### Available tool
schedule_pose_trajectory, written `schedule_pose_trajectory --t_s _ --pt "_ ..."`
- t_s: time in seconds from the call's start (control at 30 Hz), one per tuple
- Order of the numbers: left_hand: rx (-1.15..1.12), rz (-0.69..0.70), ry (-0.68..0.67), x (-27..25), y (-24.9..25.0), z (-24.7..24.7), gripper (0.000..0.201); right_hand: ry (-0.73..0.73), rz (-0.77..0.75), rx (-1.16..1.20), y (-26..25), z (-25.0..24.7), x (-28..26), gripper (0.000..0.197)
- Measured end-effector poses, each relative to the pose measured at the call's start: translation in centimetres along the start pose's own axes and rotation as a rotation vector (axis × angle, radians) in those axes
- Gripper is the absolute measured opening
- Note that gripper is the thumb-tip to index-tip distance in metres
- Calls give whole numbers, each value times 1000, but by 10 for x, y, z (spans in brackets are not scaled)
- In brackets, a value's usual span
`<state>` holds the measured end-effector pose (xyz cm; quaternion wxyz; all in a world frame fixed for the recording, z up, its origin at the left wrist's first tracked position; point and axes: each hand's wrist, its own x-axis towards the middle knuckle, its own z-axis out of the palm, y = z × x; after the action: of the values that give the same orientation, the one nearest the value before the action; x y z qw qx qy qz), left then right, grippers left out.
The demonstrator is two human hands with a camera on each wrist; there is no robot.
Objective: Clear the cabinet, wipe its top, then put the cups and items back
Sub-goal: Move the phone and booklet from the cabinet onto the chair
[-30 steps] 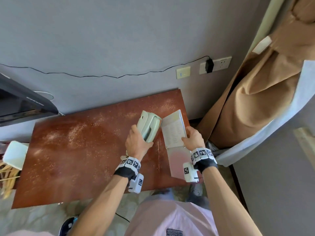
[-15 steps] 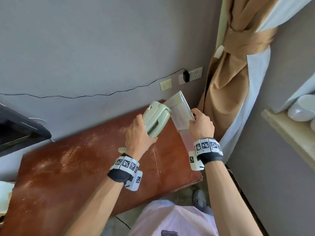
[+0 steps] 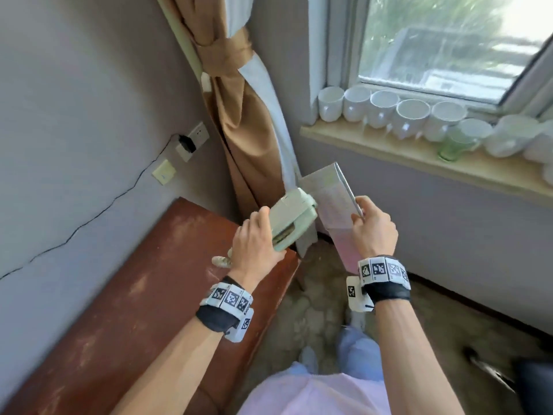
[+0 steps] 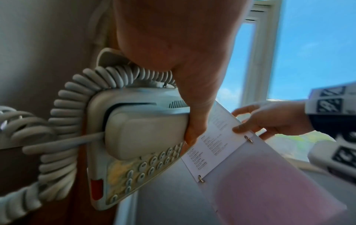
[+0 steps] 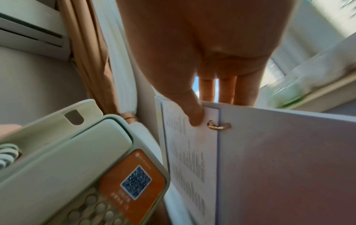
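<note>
My left hand (image 3: 257, 235) grips a pale green desk telephone (image 3: 291, 223) in the air past the right end of the dusty red-brown cabinet top (image 3: 143, 295). The left wrist view shows the telephone (image 4: 146, 134), its keypad and its coiled cord (image 4: 63, 115). My right hand (image 3: 371, 226) pinches a ring-bound booklet (image 3: 332, 205), thumb on the printed page (image 5: 185, 144), fingers behind. Booklet and phone are side by side, almost touching. Several white cups (image 3: 386, 110) and a green glass (image 3: 453, 143) stand on the window sill (image 3: 389, 151).
A tied tan and white curtain (image 3: 245, 115) hangs in the corner beside the cabinet. A wall socket with a black plug (image 3: 187, 142) and its cable run along the grey wall. My feet stand on the mottled floor (image 3: 314, 319) between cabinet and window wall.
Both hands have lifted the telephone and the booklet off the cabinet and carried them rightward toward the window sill. My view has swung right, bringing the sill and cups into sight.
</note>
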<state>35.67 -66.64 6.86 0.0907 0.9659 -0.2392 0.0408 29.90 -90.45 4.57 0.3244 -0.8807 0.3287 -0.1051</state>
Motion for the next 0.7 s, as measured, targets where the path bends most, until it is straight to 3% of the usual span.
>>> schedule_pose_trajectory --t_s 0.23,0.4,0.47,0.7 --pt "90 416 -152 -10 127 28 103 161 274 -22 131 -98 -37 30" --pt "63 640 -202 -38 250 52 107 312 447 -4 235 -190 -75 33" --pt "54 648 -244 -45 279 59 109 340 461 -5 258 -210 -85 32" --pt "15 881 -295 -99 456 85 105 491 640 -6 395 -322 -160 29"
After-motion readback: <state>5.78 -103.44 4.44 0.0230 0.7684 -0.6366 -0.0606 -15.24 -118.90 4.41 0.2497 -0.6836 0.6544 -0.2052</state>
